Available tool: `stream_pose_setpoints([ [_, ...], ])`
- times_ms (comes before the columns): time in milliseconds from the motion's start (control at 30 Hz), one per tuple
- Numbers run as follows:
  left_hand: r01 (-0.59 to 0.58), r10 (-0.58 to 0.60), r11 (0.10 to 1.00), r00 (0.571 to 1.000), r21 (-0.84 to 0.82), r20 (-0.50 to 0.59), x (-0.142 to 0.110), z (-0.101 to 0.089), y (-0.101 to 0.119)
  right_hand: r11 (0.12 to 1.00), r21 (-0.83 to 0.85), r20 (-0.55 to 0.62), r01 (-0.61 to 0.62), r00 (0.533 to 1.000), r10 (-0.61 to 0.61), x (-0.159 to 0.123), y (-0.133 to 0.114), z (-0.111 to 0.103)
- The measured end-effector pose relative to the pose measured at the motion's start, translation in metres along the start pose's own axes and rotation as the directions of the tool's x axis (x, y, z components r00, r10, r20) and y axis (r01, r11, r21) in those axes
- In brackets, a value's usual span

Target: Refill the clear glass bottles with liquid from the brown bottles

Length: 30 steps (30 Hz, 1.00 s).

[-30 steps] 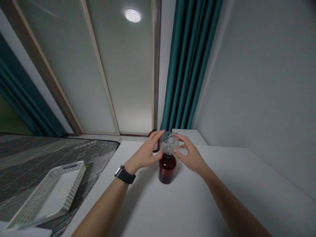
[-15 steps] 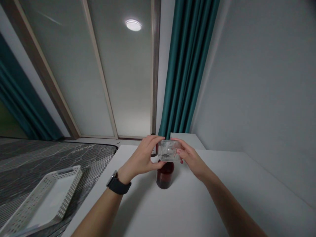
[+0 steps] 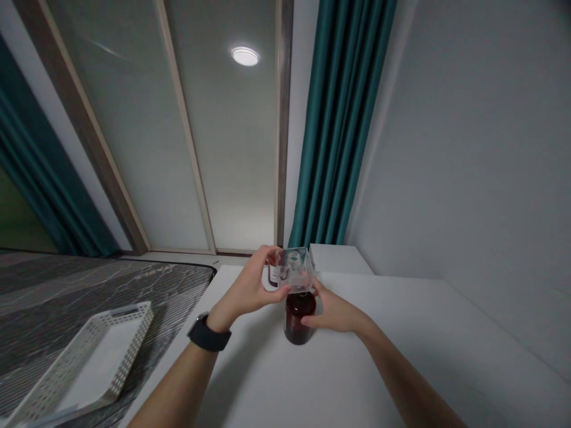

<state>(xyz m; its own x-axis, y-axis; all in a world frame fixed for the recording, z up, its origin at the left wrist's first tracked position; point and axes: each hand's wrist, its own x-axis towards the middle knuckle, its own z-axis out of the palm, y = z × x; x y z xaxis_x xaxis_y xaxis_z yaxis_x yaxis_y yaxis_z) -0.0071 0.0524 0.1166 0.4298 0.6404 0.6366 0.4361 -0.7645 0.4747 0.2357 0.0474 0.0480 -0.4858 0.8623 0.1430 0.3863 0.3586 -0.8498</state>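
Note:
My left hand (image 3: 256, 279) grips a clear square container (image 3: 295, 270) by its left side, thumb low and fingers above. The container hangs tilted over a dark brown bottle (image 3: 298, 327), hiding its top. At the bottle's right side is my right hand (image 3: 336, 309), thumb across the front; its other fingers go partly out of sight behind the container and bottle. A second brown bottle (image 3: 273, 274) with a pale label stands farther back, partly covered by my left hand. Both bottles are on the white table (image 3: 348, 374).
A white perforated basket (image 3: 129, 351) lies low on the left, beside the table, over a grey patterned surface (image 3: 178, 282). A white box-like block (image 3: 341, 258) adjoins the table's far edge. Green curtains (image 3: 343, 119) and a grey wall (image 3: 468, 148) stand beyond.
My right hand has left the clear container and moved down to the near brown bottle. The container, now in my left hand alone, has shifted slightly left and tilted.

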Motion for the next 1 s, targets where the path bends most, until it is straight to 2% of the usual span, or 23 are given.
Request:
stream_pose_setpoints([
  [200,0.071,-0.071,0.997,0.997,0.016,-0.01,-0.017,-0.009,-0.009,0.999,0.004,-0.018,0.04,0.999,-0.039,0.0,-0.002,0.005],
  [400,0.19,-0.188,0.98,0.982,0.051,-0.029,-0.053,-0.02,-0.035,0.996,-0.07,-0.047,0.054,0.997,-0.057,-0.001,0.0,0.006],
  [633,0.335,-0.33,0.942,0.935,0.019,-0.129,-0.09,-0.014,-0.064,0.983,-0.183,-0.126,0.009,0.992,-0.032,0.015,0.003,0.017],
  [800,0.345,-0.343,0.939,0.934,-0.001,-0.096,-0.1,-0.01,-0.077,0.97,-0.242,-0.213,-0.015,0.976,-0.038,0.036,0.006,0.026],
  [1000,0.37,-0.369,0.929,0.929,0.021,-0.025,-0.103,-0.009,-0.073,0.957,-0.289,-0.252,-0.013,0.966,-0.063,0.055,0.009,0.029],
])
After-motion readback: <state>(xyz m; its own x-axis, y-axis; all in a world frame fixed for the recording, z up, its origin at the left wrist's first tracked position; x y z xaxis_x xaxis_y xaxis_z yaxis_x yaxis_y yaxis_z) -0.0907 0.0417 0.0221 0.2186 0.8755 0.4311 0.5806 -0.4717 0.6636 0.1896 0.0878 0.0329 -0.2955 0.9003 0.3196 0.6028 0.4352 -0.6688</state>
